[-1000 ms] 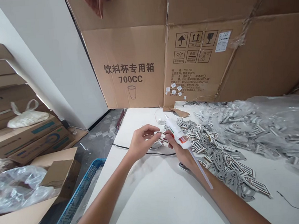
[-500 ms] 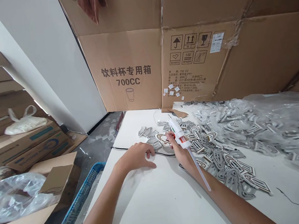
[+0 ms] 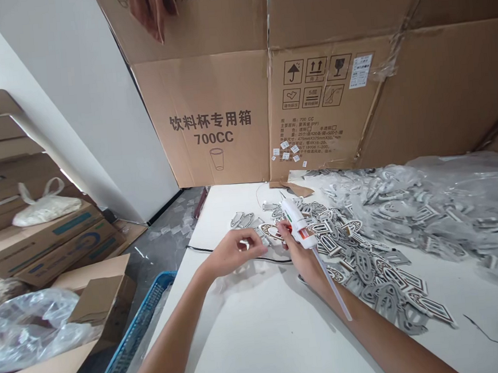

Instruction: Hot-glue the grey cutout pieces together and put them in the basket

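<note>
My right hand (image 3: 291, 238) grips a white hot glue gun (image 3: 295, 217), its nozzle pointing away from me and a long clear glue stick (image 3: 334, 289) running back over my forearm. Just left of it, my left hand (image 3: 234, 251) is closed in a pinch above the table; anything between the fingertips is too small to make out. Beside both hands lies a white piece with a brown scroll pattern (image 3: 270, 231). A few grey cut-out pieces (image 3: 242, 220) rest beyond my left hand. Many patterned and grey pieces (image 3: 362, 258) are heaped right of the glue gun.
A black cord (image 3: 272, 260) crosses the white table (image 3: 252, 335). Bagged pieces (image 3: 405, 197) spread along the right back, against tall cardboard (image 3: 219, 91). At the table's left stand a blue plastic basket (image 3: 131, 333) and an open carton (image 3: 106, 295).
My left hand has lifted a little, and its thumb and fingers have gone from apart to pinched together. The right hand and glue gun have hardly moved.
</note>
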### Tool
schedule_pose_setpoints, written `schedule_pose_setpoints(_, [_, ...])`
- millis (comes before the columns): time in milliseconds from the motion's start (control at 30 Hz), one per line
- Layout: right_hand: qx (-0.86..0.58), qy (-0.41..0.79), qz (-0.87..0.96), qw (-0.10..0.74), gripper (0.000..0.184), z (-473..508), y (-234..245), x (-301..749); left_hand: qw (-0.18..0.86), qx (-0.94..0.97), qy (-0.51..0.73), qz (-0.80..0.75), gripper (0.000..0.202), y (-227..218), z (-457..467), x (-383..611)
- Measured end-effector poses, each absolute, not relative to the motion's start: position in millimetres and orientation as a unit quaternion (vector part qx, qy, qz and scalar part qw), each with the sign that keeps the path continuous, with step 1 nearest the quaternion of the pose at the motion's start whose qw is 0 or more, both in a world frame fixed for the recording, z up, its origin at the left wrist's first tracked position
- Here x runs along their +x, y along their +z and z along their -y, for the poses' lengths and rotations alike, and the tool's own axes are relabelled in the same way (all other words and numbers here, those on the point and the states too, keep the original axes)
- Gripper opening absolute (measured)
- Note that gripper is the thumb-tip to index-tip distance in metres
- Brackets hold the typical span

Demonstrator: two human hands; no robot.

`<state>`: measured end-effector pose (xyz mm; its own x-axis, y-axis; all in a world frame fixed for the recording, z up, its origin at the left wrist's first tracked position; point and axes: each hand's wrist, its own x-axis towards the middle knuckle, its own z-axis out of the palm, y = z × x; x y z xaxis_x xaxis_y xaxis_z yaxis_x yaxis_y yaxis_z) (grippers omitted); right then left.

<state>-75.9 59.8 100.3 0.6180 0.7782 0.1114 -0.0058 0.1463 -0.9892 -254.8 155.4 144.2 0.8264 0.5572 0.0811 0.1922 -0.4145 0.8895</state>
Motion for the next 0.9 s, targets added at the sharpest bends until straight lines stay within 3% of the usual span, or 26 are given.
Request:
schedule_pose_setpoints(133, [-0.563,0.322,0.345,0.679,0.055,-60.3,95.9,-74.5,0.496,0.767,0.329,-0.239,0.028,134.0,-152.7,-246.3])
schedule_pose_setpoints(433, [-0.485,0.462,0.279,0.688,0.053,-64.8,81.5,-75.2,0.601,0.723,0.302,-0.158,0.025,136.1,-144.5,-242.6])
schedule_pose_setpoints(600, [-0.486,0.409,0.373,0.676,0.045,-62.7,84.7,-73.8,0.576,0.668,0.399,-0.250,0.031,132.7,-150.1,-239.4])
schedule_pose_setpoints(900, [-0.505,0.382,0.401,0.662,0.046,-60.7,86.6,-73.2,0.595,0.617,0.422,-0.294,0.040,135.9,-146.8,-235.5])
